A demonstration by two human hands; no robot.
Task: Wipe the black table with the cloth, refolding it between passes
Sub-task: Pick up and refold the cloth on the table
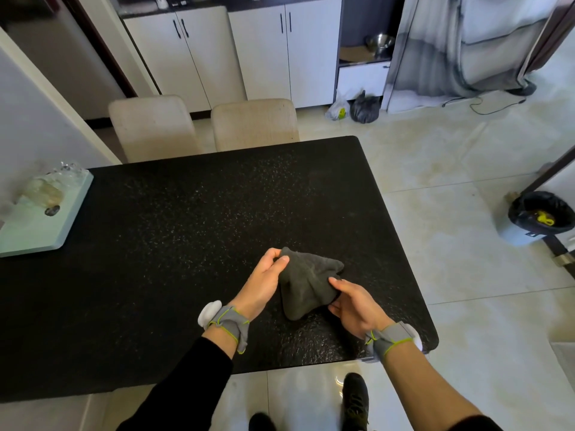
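I am looking down at the black table point(186, 228), which is filling most of my view, with two beige chairs point(255, 122) standing at its far edge. A pale green tray point(40, 234) holding clear glassware is sitting at its left edge. The dark grey cloth point(306, 281) is bunching up toward the table's near right corner; I cannot tell whether it is touching the top. My left hand point(264, 283) is pinching its far corner between thumb and fingers, and my right hand point(354, 303) is gripping its right side, fingers curled.
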